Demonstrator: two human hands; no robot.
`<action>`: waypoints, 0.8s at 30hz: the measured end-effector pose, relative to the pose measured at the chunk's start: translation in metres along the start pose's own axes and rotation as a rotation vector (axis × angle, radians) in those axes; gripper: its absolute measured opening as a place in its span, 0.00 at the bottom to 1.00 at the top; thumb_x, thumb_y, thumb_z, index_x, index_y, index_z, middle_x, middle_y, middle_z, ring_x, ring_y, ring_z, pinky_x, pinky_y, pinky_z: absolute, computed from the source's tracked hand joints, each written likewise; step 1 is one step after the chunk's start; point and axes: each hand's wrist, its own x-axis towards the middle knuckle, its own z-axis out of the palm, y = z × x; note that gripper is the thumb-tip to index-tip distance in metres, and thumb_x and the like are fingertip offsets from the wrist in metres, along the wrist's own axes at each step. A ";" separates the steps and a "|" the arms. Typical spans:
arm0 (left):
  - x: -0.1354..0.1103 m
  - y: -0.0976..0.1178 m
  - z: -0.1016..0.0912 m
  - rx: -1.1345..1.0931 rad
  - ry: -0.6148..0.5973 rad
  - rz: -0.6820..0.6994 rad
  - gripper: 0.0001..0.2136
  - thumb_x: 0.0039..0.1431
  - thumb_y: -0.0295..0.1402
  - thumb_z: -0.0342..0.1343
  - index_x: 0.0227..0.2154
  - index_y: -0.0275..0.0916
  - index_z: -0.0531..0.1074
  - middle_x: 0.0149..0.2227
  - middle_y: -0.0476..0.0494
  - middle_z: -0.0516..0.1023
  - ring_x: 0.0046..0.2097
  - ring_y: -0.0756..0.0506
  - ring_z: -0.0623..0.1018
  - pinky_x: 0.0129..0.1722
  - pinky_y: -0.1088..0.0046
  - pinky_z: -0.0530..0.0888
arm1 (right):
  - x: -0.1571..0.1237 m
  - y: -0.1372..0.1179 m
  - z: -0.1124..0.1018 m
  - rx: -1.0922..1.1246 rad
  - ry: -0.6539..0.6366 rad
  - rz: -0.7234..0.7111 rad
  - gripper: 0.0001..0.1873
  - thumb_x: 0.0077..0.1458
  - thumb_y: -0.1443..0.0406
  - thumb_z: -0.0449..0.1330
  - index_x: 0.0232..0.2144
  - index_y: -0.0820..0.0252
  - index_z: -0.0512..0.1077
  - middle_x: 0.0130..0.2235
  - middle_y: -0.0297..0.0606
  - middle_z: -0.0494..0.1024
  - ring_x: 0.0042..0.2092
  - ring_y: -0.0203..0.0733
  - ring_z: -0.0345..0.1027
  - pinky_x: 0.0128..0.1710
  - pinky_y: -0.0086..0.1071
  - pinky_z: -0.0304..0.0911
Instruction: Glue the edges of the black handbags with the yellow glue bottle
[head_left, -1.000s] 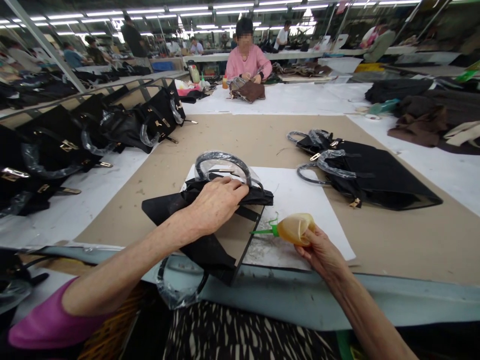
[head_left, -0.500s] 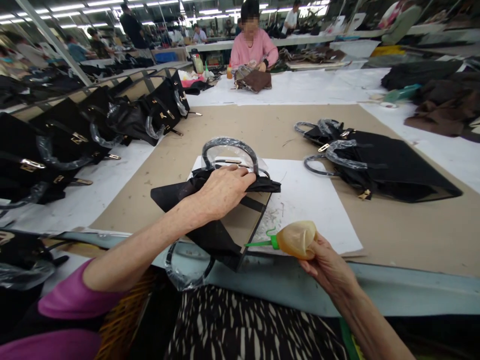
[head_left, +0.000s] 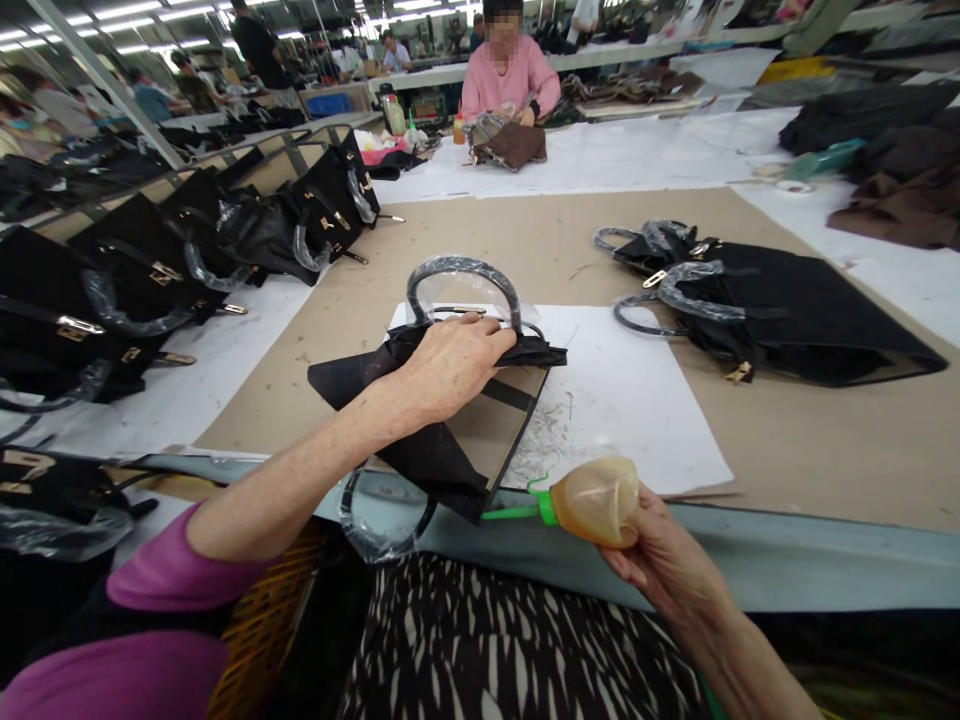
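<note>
A black handbag (head_left: 442, 460) lies before me at the table's front edge, its tan inside showing and its handles wrapped in clear plastic. Across its upper edge, below the raised handle (head_left: 461, 265), my left hand (head_left: 454, 365) grips the black fabric; the fingertips are hidden behind it. My right hand (head_left: 660, 540) is closed around a soft, squeezed glue bottle (head_left: 596, 500) with amber liquid in it. The bottle lies on its side in the air. Its thin green nozzle (head_left: 510, 513) points left, with the tip at the bag's lower right corner.
A finished-looking black handbag (head_left: 810, 310) lies flat on the right. Several black handbags (head_left: 172, 250) stand in a row on the left. White paper (head_left: 622, 400) with dark scraps lies under my bag. Across the table a person in pink (head_left: 510, 85) handles a brown item.
The nozzle tip has gone from the bag's side edge down to its lower corner as the right hand lowered slightly. My left hand keeps its hold. The camera view has shifted a little.
</note>
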 end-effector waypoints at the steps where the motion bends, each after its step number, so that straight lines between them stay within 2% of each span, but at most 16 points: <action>1: 0.000 0.000 0.000 -0.002 -0.001 0.000 0.08 0.57 0.25 0.48 0.40 0.34 0.67 0.43 0.39 0.72 0.48 0.42 0.70 0.46 0.65 0.68 | -0.001 0.000 0.000 0.016 0.024 -0.007 0.16 0.41 0.61 0.69 0.31 0.63 0.70 0.21 0.32 0.68 0.12 0.26 0.53 0.07 0.17 0.49; 6: 0.001 0.001 -0.002 0.004 -0.008 0.003 0.08 0.57 0.26 0.48 0.40 0.34 0.66 0.43 0.39 0.72 0.48 0.42 0.70 0.46 0.66 0.68 | 0.001 -0.001 0.001 0.159 0.160 -0.039 0.21 0.36 0.62 0.72 0.32 0.61 0.70 0.26 0.31 0.70 0.17 0.27 0.56 0.10 0.17 0.57; 13: 0.001 0.000 -0.001 -0.007 0.003 0.006 0.07 0.58 0.27 0.49 0.39 0.34 0.67 0.42 0.40 0.72 0.47 0.42 0.70 0.46 0.66 0.68 | 0.000 -0.003 0.013 0.219 0.238 0.010 0.25 0.28 0.62 0.75 0.31 0.60 0.70 0.26 0.30 0.70 0.18 0.27 0.58 0.10 0.16 0.57; 18: 0.004 0.000 -0.003 -0.016 -0.006 -0.018 0.06 0.58 0.28 0.49 0.38 0.35 0.67 0.41 0.41 0.72 0.45 0.43 0.71 0.43 0.67 0.69 | -0.010 0.003 0.014 0.195 0.170 0.004 0.21 0.34 0.60 0.73 0.30 0.60 0.70 0.25 0.31 0.70 0.17 0.26 0.57 0.10 0.16 0.55; 21: 0.007 -0.001 -0.006 -0.017 -0.011 -0.025 0.06 0.58 0.29 0.49 0.37 0.35 0.67 0.39 0.41 0.73 0.43 0.43 0.72 0.40 0.68 0.69 | -0.020 0.006 0.013 0.102 0.112 -0.007 0.18 0.40 0.59 0.70 0.32 0.60 0.70 0.25 0.33 0.70 0.15 0.26 0.55 0.09 0.18 0.50; 24: 0.011 -0.003 -0.009 -0.023 -0.018 -0.024 0.05 0.58 0.29 0.49 0.36 0.35 0.67 0.38 0.41 0.73 0.41 0.44 0.72 0.39 0.69 0.69 | -0.023 0.004 0.012 -0.007 0.090 -0.066 0.16 0.42 0.59 0.68 0.33 0.60 0.70 0.22 0.34 0.70 0.14 0.29 0.56 0.09 0.19 0.50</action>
